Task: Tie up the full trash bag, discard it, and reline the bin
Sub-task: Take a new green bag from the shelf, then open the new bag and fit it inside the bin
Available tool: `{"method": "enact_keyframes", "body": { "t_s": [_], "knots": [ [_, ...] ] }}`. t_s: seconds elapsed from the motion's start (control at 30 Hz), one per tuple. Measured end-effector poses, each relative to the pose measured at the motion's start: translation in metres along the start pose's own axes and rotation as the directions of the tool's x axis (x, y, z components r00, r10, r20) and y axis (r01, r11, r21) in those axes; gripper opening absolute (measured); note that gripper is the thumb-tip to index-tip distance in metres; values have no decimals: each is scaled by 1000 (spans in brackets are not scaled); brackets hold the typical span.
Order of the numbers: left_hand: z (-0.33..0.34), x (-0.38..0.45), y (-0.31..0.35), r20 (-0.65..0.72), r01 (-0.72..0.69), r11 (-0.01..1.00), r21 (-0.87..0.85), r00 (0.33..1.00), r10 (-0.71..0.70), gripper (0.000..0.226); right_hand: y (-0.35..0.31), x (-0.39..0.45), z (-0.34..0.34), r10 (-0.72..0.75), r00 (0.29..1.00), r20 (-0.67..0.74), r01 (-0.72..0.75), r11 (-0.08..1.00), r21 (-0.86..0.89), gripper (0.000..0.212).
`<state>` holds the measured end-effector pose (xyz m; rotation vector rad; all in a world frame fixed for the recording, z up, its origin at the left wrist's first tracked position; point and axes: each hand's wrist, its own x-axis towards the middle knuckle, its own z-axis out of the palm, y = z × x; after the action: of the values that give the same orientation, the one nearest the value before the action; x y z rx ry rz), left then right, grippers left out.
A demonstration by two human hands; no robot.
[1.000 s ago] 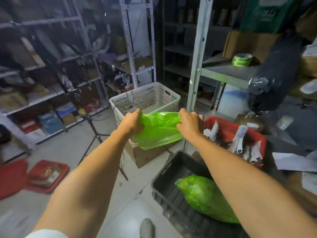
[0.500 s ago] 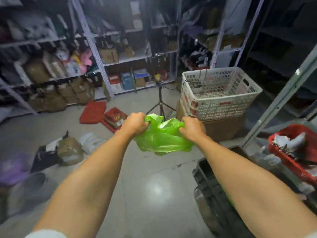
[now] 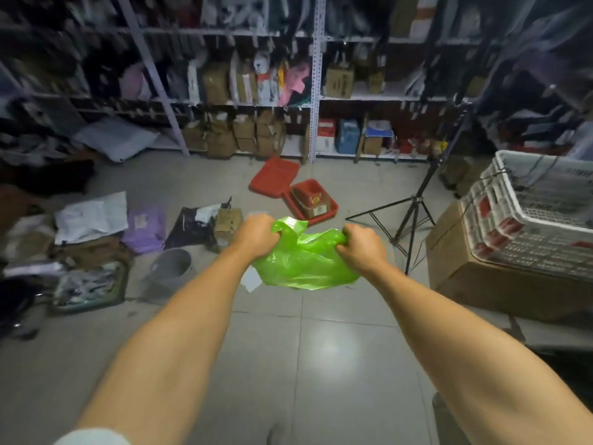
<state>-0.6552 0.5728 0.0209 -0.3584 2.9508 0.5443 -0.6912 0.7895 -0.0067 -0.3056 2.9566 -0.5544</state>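
An empty, crumpled green trash bag (image 3: 305, 261) hangs in front of me above the tiled floor. My left hand (image 3: 256, 234) grips its left top edge and my right hand (image 3: 362, 247) grips its right top edge, both with fingers curled round the plastic. A grey round bin (image 3: 170, 268) stands on the floor to the left of my left forearm, with no liner visible in it.
Clutter of bags and parcels (image 3: 90, 245) covers the floor at left. Red trays (image 3: 292, 191) lie ahead, a black tripod (image 3: 410, 213) stands to the right. A white basket (image 3: 542, 213) sits on a cardboard box (image 3: 500, 281) at right. Shelves (image 3: 314, 101) line the back wall.
My view has swung left, away from the black crate with the full green bag, toward the open floor and the grey bin. Both hands keep their grip on the empty bag.
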Motion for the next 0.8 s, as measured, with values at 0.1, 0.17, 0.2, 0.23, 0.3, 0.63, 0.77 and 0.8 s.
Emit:
{"method": "enact_keyframes", "body": {
  "t_s": [0.1, 0.17, 0.2, 0.23, 0.3, 0.63, 0.77, 0.8],
  "knots": [
    [-9, 5, -60, -10, 100, 995, 1, 995, -100, 30, -56, 18, 28, -125, 991, 39, 124, 992, 30, 11],
    [-13, 9, -96, -22, 149, 989, -20, 988, -150, 30, -89, 29, 43, -188, 978, 84, 187, 982, 27, 16],
    [-16, 11, -111, -11, 173, 985, -23, 985, -173, 29, -104, 37, 52, -209, 973, 100, 207, 978, 26, 19],
    [-19, 14, -127, -4, 187, 982, -25, 982, -188, 29, -117, 45, 61, -230, 967, 110, 228, 973, 30, 21],
    [-23, 22, -156, -7, 225, 974, -26, 974, -225, 27, -142, 63, 78, -276, 952, 130, 273, 961, 41, 22],
    [-50, 89, -301, -46, 412, 908, -77, 908, -416, 30, -262, 192, 169, -384, 868, 315, 367, 923, 116, 38],
    [-73, 112, -353, -124, 486, 864, -127, 857, -500, 21, -323, 238, 195, -443, 822, 358, 427, 895, 127, 42],
    [-78, 116, -366, -134, 503, 854, -135, 844, -519, 21, -339, 246, 201, -463, 811, 358, 448, 884, 129, 41]
  ]
}}
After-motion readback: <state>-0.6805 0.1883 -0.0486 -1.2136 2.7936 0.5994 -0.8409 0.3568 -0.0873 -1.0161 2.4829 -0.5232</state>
